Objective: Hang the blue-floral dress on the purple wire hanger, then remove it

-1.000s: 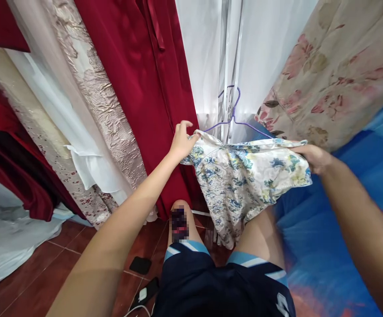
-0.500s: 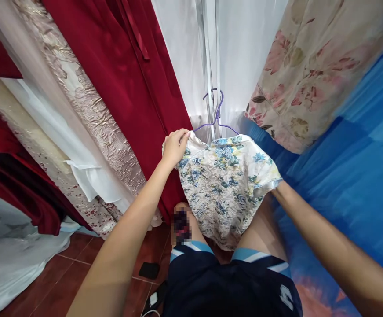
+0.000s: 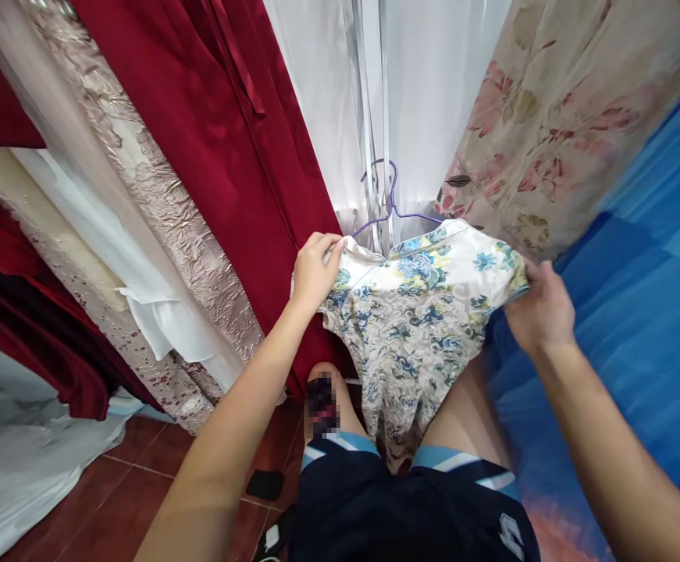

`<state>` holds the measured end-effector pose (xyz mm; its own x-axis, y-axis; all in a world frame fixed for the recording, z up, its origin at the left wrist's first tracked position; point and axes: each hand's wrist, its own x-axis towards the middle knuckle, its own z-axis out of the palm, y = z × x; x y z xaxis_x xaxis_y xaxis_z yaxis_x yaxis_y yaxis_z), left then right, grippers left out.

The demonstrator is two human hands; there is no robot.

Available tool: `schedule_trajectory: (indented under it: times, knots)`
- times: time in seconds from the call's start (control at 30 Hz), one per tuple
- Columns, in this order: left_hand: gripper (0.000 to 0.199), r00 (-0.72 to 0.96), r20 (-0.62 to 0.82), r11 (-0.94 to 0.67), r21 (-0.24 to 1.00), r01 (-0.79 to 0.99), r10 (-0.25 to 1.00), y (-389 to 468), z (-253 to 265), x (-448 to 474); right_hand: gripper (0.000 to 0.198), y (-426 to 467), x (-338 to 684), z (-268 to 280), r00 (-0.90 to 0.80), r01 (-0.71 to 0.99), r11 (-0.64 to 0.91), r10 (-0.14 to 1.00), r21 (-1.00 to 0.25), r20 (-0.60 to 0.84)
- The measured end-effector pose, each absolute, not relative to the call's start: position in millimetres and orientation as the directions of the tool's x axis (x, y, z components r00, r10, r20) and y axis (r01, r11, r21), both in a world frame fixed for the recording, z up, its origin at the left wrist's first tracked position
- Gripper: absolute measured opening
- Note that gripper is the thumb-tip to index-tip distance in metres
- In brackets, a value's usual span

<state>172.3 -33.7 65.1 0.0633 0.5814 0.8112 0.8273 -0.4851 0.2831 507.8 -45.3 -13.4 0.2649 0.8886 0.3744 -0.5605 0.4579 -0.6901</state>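
A white blouse [image 3: 418, 336] with a blue and yellow floral print spreads between my hands, its lower part hanging over my lap. From its neckline rises a purple hanger [image 3: 394, 204], its hook uppermost and the ends of its arms hidden by the cloth. My left hand [image 3: 316, 273] is closed on the blouse's left shoulder by the collar, thumb and fingers pinching the fabric. At the other side, my right hand [image 3: 542, 308] grips the edge of the right sleeve, slightly blurred.
Long garments hang around me: a dark red one [image 3: 222, 164], a white one [image 3: 316, 94], a pink floral one [image 3: 542, 148] and a blue one [image 3: 626, 312]. On the red tiled floor [image 3: 94, 507] lie a black flat object [image 3: 265, 485] and a small white case [image 3: 272, 536].
My right hand, earlier hidden inside the sleeve, is now outside and holds the sleeve's edge, pulled out to the right. The blouse is stretched wider, and my left hand stays on the shoulder.
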Motion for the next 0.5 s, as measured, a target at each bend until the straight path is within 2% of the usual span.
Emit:
schedule_trajectory:
  times: [0.07,0.13,0.23,0.3,0.4,0.47,0.5]
  knots:
    - [0.024,0.069,0.811,-0.469,0.265,0.842,0.582,-38.3,76.8,176.2,0.033,-38.0,522.8,0.9,0.296,-0.453,0.533,0.846,-0.715,0.443]
    - [0.025,0.089,0.804,-0.464,0.244,0.852,0.588,-38.5,91.4,182.8,0.029,-28.8,532.8,14.1,0.309,-0.398,0.543,0.838,-0.739,0.45]
    - [0.027,0.146,0.787,-0.486,0.214,0.847,0.6,-31.8,113.4,198.7,0.026,-22.3,537.3,25.3,0.355,-0.434,0.484,0.867,-0.76,0.35]
    - [0.028,0.193,0.785,-0.519,0.184,0.835,0.589,-26.2,121.2,210.6,0.027,-32.6,534.7,23.3,0.433,-0.485,0.504,0.848,-0.715,0.304]
    - [0.03,0.203,0.818,-0.543,0.152,0.826,0.538,-23.0,112.4,221.5,0.029,-77.5,527.4,2.8,0.469,-0.528,0.572,0.812,-0.627,0.346]
    - [0.034,0.091,0.863,-0.515,0.209,0.831,0.497,-25.7,93.2,222.3,0.029,-120.1,519.7,-19.0,0.383,-0.533,0.536,0.843,-0.655,0.379]
    - [0.037,0.022,0.869,-0.499,0.263,0.826,0.494,-28.2,81.7,221.4,0.032,-141.5,514.0,-30.1,0.223,-0.555,0.459,0.885,-0.694,0.408]
